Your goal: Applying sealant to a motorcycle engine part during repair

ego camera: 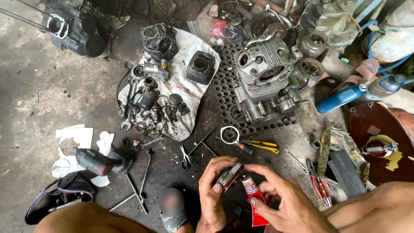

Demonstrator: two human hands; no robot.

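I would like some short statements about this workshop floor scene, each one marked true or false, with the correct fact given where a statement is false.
1. The right hand holds a red squeeze tube. True.
2. The left hand is empty. False: it holds a small flat metal part against the tube's tip.
3. The silver finned engine block stands on a black perforated rubber mat. True.
4. The steel scissors lie on the white cloth. False: they lie on the bare floor, in front of the cloth.
5. The yellow utility knife lies near the white ring gasket. True.
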